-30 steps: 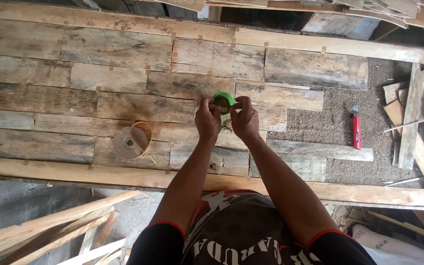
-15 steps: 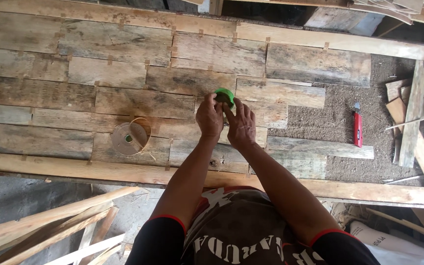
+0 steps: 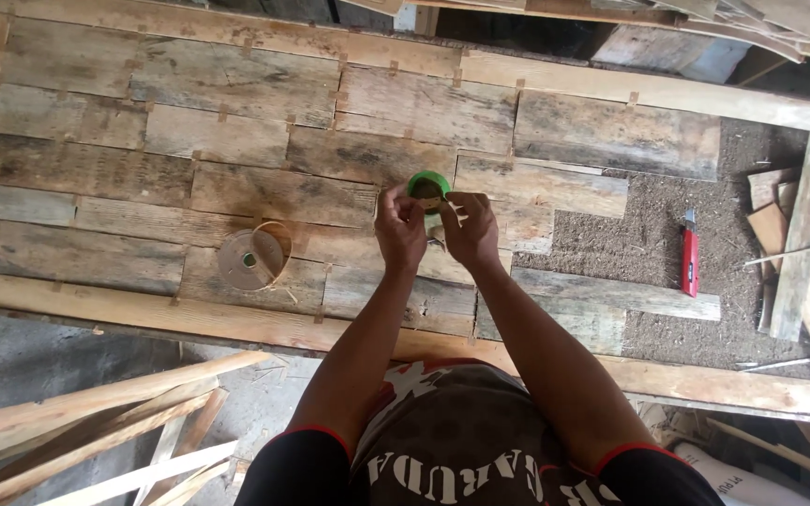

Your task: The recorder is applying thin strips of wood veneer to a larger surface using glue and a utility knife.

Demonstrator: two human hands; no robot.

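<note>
Both hands met over the patchwork panel of weathered wooden planks (image 3: 236, 159). The left hand (image 3: 401, 228) and right hand (image 3: 470, 228) each kept a closed grip on a small green round roll (image 3: 428, 188), apparently picking at its free end. A brown disc-shaped spool (image 3: 250, 258) lay to the left, a red utility knife (image 3: 690, 255) to the right.

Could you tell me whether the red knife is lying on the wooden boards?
No, the red knife lies on the bare gritty patch to the right of the boards, apart from both hands.
</note>
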